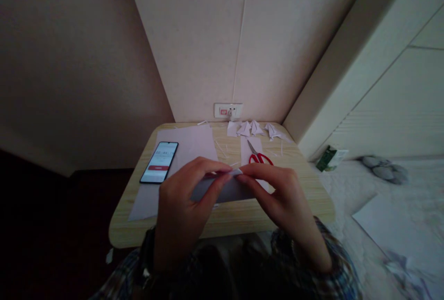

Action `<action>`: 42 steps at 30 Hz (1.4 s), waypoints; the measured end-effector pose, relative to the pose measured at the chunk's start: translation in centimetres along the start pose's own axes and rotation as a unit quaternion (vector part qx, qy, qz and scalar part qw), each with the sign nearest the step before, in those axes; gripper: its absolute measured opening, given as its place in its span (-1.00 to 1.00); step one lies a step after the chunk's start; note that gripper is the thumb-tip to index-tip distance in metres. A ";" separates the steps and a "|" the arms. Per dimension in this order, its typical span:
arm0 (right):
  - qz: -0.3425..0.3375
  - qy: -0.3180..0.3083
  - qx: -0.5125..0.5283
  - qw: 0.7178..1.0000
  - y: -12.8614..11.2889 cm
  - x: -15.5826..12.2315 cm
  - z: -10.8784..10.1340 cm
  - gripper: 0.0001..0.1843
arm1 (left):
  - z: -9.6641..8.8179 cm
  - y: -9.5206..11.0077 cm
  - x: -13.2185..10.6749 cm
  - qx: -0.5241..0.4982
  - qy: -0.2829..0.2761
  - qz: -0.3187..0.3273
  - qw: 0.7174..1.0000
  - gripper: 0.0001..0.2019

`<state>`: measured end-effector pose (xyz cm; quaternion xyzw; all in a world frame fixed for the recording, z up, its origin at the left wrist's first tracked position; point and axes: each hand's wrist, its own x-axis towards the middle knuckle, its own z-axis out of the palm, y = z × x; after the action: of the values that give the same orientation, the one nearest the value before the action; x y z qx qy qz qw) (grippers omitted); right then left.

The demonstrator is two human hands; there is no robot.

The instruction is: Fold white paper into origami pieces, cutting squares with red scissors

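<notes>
The left hand point(189, 203) and right hand point(282, 193) both pinch the top edge of a sheet of paper point(232, 192) above the table point(239, 226). Uneven pressure or a slipping thumb could crease that edge crookedly.

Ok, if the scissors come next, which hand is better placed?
Probably the right hand: the scissors lie just beyond it, handles toward the person. The left hand is nearer the phone. Both hold folded paper.

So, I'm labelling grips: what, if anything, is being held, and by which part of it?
Paper, at its upper edge, by fingers of the left hand and right hand.
</notes>
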<state>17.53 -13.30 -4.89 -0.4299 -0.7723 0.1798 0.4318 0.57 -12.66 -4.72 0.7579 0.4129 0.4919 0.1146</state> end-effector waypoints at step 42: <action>0.160 0.036 0.045 0.985 5.5 1.7 1.7 -0.83 | -2.2 -7.0 -1.7 0.057 -0.040 -0.235 0.970 -0.88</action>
<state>18.50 -8.65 -8.52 -0.5347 -0.6683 0.2655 0.4438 -5.22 -10.01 -8.81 0.6639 0.6016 0.3966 0.1999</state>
